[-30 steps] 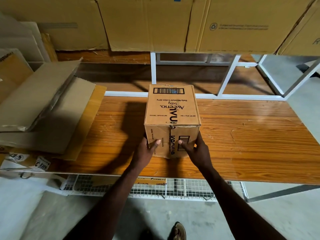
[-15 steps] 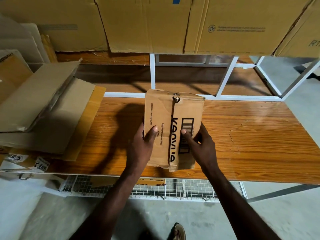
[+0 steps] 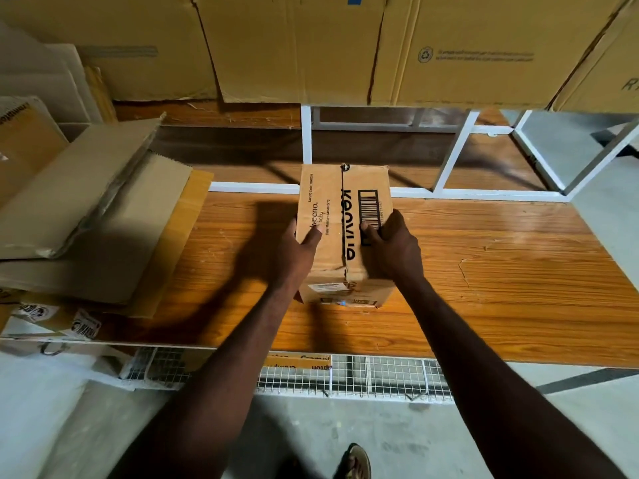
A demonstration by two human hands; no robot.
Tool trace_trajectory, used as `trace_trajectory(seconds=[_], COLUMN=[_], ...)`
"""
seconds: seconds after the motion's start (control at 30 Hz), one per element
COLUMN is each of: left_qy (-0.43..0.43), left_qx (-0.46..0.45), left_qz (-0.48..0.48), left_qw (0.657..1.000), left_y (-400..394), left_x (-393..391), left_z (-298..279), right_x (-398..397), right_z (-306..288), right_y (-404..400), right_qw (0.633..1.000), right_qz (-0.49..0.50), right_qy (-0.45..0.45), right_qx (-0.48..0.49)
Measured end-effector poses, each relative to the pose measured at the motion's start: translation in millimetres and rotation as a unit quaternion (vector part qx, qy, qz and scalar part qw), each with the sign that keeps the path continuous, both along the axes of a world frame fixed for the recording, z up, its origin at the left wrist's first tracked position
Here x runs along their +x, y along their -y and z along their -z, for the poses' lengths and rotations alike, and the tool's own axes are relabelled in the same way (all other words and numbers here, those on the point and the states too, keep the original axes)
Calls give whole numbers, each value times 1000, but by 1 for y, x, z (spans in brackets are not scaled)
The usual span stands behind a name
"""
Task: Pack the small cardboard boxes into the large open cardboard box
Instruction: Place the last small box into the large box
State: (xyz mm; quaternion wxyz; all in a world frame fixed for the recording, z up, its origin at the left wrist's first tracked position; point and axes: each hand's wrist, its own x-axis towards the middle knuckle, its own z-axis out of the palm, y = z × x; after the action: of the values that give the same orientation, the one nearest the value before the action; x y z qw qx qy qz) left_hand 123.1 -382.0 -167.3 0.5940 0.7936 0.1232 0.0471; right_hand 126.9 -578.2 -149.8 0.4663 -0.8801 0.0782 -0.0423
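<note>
- At 9 o'clock, a stack of flattened cardboard sheets [image 3: 86,216] lies on the wooden table [image 3: 501,271]; it narrows the free space on that side.
- The left hand [image 3: 294,250] presses the left wall of the small cardboard box [image 3: 337,236], thumb on top.
- The right hand [image 3: 390,247] presses the opposite wall. The box sits at table centre.
- Risk: the split top seam may open and the box may slip.
- No large open box is visible.

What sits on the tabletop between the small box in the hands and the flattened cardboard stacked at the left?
Nothing but bare wooden table, crossed by the left hand's shadow, separates the small box from the flattened cardboard, seen in the head view.
</note>
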Motion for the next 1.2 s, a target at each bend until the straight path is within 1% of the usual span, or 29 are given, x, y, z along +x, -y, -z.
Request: trace_trajectory(seconds=[0.1, 0.2, 0.23, 0.33, 0.4, 0.47, 0.57, 0.63, 0.7, 0.8, 0.9, 1.03, 1.07, 1.2], left_qy=[-36, -71, -81, -96, -77, -30, 35, 38, 26, 16, -7, -30, -28, 2], left_qx=[-42, -79, -90, -100, -105, -94, -58, -36, -48, -64, -112, -140, -137, -133], left_qz=[2, 7, 12, 25, 26, 18, -5, -5, 0, 4, -30, -53, -50, -70], left_qw=[998, 994, 993, 990, 991, 995, 998, 999, 999, 998, 993, 988, 989, 989], left_y=[-1, -2, -2, 0, -3, -8, -12, -11, -9, -5, 5, 10, 8, 7], left_x=[16, 30, 33, 32, 24, 8, -15, -23, -26, -23, -20, -15, -14, -21], left_z=[3, -2, -6, -12, -9, 0, 28, 41, 46, 53, 50, 38, 36, -8], right_x=[24, 65, 70, 50, 31, 10, -32, -50, -56, -47, -41, -34, -32, -29], right_z=[3, 37, 39, 7, -4, 3, 15, 25, 39, 62, 67, 54, 48, 11], right_y=[2, 22, 25, 19, 17, 18, 10, 3, -2, -1, -1, 1, 1, 0], right_qw=[999, 995, 993, 988, 988, 989, 991, 986, 981, 982, 972, 964, 964, 959], right_qz=[-25, -57, -72, -109, -93, -46, 25, 49, 70, 66, 50, 17, 7, -13], right_qy=[-41, -60, -69, -58, -58, -57, -15, 17, 38, 39, 31, 27, 31, 57], right_qx=[22, 55, 68, 97, 105, 131, 133, 160, 178, 175, 227, 264, 264, 279])
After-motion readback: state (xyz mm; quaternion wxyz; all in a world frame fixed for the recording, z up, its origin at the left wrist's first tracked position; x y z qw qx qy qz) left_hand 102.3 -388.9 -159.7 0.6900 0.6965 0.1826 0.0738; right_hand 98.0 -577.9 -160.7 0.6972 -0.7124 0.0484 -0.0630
